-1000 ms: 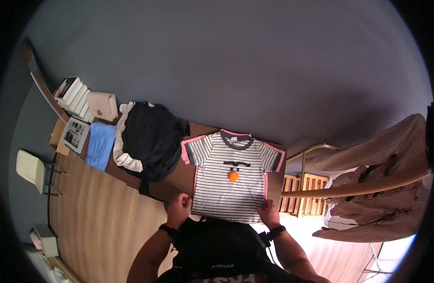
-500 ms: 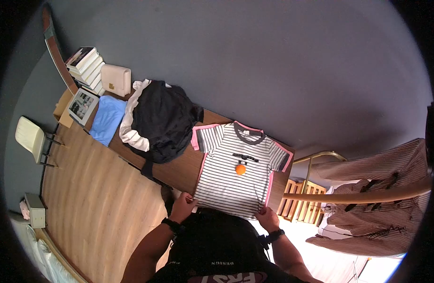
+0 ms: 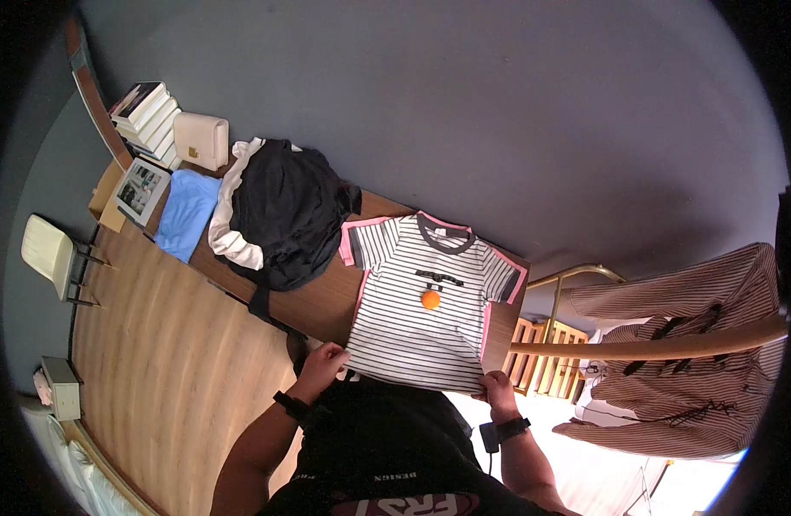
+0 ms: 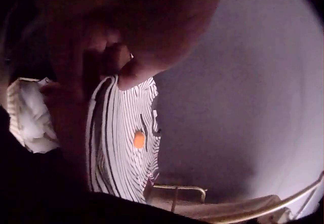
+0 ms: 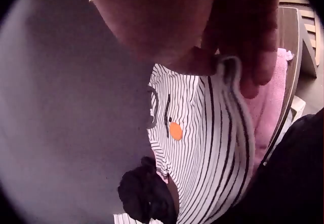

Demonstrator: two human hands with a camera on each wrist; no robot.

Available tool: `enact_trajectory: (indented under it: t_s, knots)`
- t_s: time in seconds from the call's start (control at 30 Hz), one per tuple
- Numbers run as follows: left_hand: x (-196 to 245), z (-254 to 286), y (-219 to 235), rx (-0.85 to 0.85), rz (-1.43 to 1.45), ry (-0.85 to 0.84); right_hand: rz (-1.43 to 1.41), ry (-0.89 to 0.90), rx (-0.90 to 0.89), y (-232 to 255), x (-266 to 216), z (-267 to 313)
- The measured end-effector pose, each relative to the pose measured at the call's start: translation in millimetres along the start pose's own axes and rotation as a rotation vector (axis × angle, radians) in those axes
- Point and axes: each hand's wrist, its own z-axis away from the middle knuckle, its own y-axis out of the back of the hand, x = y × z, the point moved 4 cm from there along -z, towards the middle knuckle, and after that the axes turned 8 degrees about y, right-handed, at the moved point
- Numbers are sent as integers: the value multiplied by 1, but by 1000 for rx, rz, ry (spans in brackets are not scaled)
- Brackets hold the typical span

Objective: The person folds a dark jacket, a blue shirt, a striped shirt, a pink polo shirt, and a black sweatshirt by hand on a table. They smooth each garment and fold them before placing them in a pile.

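Note:
A white shirt with dark stripes (image 3: 413,335), a grey collar and an orange dot lies spread on the brown table, pink cloth showing along its sleeves and side. My left hand (image 3: 323,368) pinches the hem's left corner, and my right hand (image 3: 499,392) pinches the right corner. In the left wrist view the thumb and fingers of the left hand (image 4: 136,36) hold the striped edge (image 4: 109,127). The right wrist view has the raised hem (image 5: 230,107) between thumb and fingers of the right hand (image 5: 202,31), with pink cloth (image 5: 271,102) under it.
Left of the shirt lie a black garment (image 3: 288,215) with a white one, and blue cloth (image 3: 187,213). Farther left stand a picture frame (image 3: 143,191), a beige bag (image 3: 201,140) and stacked books (image 3: 146,125). Striped brown clothing (image 3: 688,361) hangs at right, beside a wooden bar (image 3: 645,347).
The head view has shifted and tilted. Both hands have come to grip the hem corners, and the hem is now lifted a little toward the body.

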Motion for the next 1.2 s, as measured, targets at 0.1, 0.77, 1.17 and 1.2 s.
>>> enact_trajectory:
  t_s: [0.1, 0.77, 1.17, 1.2]
  knots:
    - [8, 4, -2, -87, 225, 112, -1, 148, 26, 0, -5, 4]
    - [-4, 0, -5, 66, -131, -188, 946, 467, 120, -1, -2, 3]
    - [-5, -2, -9, 42, -221, 35, 486, 220, 16, -11, -29, 15]
    - [-20, -11, -14, 9, -162, 17, 473, 247, 0, -15, -33, 20]
